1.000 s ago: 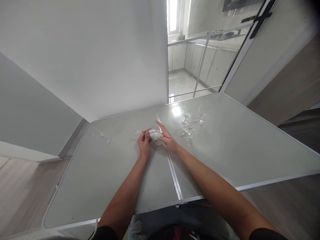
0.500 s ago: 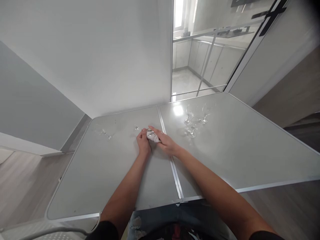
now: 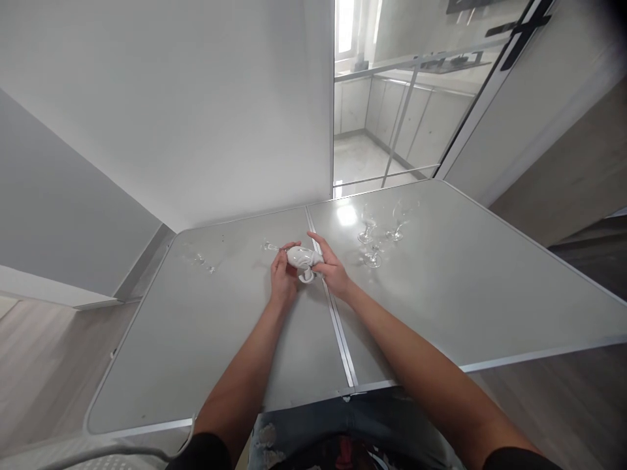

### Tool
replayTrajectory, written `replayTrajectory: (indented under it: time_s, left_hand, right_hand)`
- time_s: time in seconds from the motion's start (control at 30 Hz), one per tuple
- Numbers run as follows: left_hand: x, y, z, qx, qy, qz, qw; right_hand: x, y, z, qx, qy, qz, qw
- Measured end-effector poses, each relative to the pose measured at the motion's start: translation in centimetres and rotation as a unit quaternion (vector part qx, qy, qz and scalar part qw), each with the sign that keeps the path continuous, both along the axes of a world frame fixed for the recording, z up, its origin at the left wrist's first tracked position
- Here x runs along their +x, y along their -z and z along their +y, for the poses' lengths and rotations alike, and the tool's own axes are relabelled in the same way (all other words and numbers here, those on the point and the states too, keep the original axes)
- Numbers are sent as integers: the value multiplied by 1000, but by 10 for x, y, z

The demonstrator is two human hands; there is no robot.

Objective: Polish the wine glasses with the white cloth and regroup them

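A clear wine glass (image 3: 296, 256) is held on its side above the table, its stem and foot pointing left. My left hand (image 3: 284, 277) is closed round the glass where bowl and stem meet. White cloth (image 3: 314, 258) shows through the bowl and at its mouth, with a loose fold hanging below. My right hand (image 3: 335, 269) grips the cloth at the mouth of the bowl, its forefinger stretched out above; the other fingers are partly hidden.
Three stemmed glasses stand together on the right half of the table, the front one (image 3: 373, 259) nearest my right hand. Another clear glass (image 3: 200, 260) lies on the left half. A metal-edged seam (image 3: 337, 326) divides the grey table (image 3: 206, 346). A wall rises behind.
The glass has turned in my hands, so its bowl and stem show more. My right hand has shifted off the bowl toward its mouth, and a cloth fold now hangs down.
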State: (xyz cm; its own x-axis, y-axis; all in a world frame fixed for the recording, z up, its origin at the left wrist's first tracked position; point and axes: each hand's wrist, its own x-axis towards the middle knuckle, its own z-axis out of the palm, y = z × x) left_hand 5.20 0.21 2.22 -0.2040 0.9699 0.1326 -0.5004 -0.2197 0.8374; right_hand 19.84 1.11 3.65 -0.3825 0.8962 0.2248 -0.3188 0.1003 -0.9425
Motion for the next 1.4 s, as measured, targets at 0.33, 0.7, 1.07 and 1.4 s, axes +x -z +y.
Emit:
replayTrajectory:
  time_s: [0.33, 0.7, 1.07, 1.4]
  left_hand:
    - [-1, 4, 3, 12, -15, 1, 1000]
    - [-7, 0, -3, -7, 13, -24, 1000]
    - [-6, 11, 4, -6, -21, -11, 1000]
    - [-4, 5, 2, 4, -17, -22, 1000]
  right_hand:
    - [0, 2, -1, 323, 9, -311, 894]
    - [0, -3, 0, -182, -65, 148, 970]
    - [11, -7, 2, 325, 22, -334, 884]
    - [-5, 2, -2, 64, -7, -47, 997]
